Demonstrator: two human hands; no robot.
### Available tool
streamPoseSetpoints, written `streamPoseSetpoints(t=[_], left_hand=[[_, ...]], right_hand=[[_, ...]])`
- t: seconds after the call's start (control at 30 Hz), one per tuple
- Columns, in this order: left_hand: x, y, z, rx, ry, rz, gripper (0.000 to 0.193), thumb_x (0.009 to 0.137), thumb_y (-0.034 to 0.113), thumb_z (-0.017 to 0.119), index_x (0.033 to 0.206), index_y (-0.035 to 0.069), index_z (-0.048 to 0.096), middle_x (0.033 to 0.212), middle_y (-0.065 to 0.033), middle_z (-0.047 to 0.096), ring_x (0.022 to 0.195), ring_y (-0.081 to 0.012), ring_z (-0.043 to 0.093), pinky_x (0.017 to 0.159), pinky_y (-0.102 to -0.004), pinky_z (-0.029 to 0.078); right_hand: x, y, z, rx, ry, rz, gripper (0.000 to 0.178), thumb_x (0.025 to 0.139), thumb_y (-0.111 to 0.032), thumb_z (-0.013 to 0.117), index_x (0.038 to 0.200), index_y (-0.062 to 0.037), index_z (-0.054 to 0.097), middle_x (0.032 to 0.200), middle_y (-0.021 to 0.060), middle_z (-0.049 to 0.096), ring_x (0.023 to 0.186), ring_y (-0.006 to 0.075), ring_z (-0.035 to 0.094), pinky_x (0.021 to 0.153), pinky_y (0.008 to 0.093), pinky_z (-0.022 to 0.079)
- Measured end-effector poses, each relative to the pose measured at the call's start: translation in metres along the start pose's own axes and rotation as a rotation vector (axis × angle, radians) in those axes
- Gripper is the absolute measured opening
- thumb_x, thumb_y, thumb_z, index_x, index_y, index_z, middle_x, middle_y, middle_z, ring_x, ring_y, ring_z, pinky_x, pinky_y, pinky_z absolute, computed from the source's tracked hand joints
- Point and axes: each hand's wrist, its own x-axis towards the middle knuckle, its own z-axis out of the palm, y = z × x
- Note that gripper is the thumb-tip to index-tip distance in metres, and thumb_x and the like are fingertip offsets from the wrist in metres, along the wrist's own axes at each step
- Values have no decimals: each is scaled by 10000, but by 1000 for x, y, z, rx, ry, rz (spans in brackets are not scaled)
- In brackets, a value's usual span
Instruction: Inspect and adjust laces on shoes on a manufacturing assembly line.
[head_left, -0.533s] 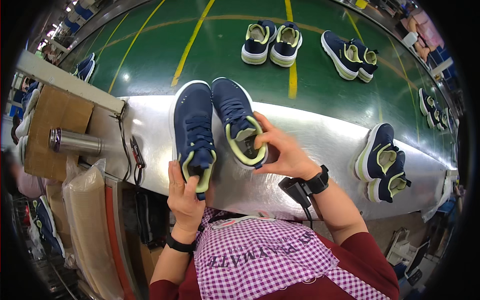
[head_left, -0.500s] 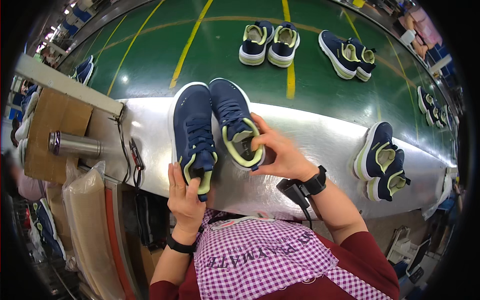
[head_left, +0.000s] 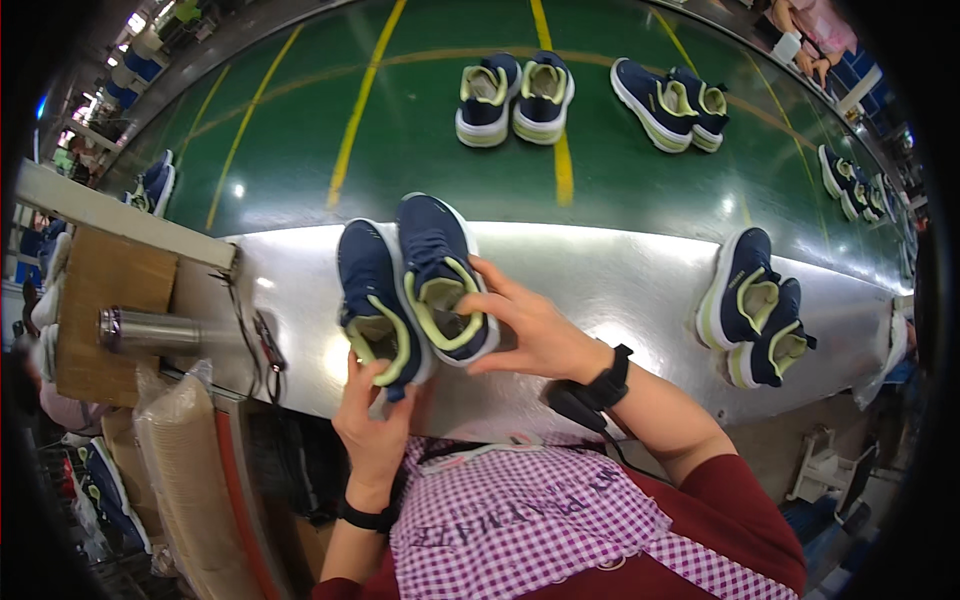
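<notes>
Two navy sneakers with lime-green lining and white soles are side by side over the metal worktop, toes pointing away from me. My left hand grips the heel of the left sneaker, thumb and fingers on either side of its collar. The right sneaker is in my right hand, with fingers reaching into its opening and the thumb at the outside of the heel. The two shoes touch or nearly touch along their sides. Whether their soles rest on the metal, I cannot tell.
A second pair of sneakers stands at the right of the metal worktop. More pairs sit on the green, yellow-striped belt beyond. At left are a steel flask, a small cutter and a cardboard sheet.
The left sneaker has tilted, its toe dropping away and its opening now facing me more. Both shoes have shifted slightly left. The view has shifted a little too.
</notes>
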Motion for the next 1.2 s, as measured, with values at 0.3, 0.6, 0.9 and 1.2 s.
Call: streamPoseSetpoints(t=[0.3,0.6,0.9,1.2], left_hand=[[7,38,-17,551,118,513,519,640,286,859,1058,53,658,1083,-166,646,988,-343,600,856,-420,509],[45,78,1,629,-272,270,648,619,381,849,1189,150,645,968,-132,583,778,-283,599,664,-375,498],[48,59,18,627,-255,271,552,613,442,830,1061,157,681,909,-146,508,790,-323,561,638,-403,470],[50,56,26,669,-130,389,526,567,399,865,974,127,673,861,-128,518,755,-322,583,606,-405,471]], right_hand=[[-3,9,-13,88,3,-2,470,874,-315,675,1257,-103,502,1464,268,350,1296,443,416,1072,446,357],[-2,7,-15,296,66,230,344,955,-240,554,1223,-37,482,1296,218,554,1102,352,613,936,385,484],[6,7,-19,297,103,370,291,979,-206,514,1209,-27,513,1043,170,647,956,336,651,820,376,498],[7,15,-16,230,120,328,264,974,-205,544,1168,-27,570,1016,116,677,906,219,662,799,325,504]])
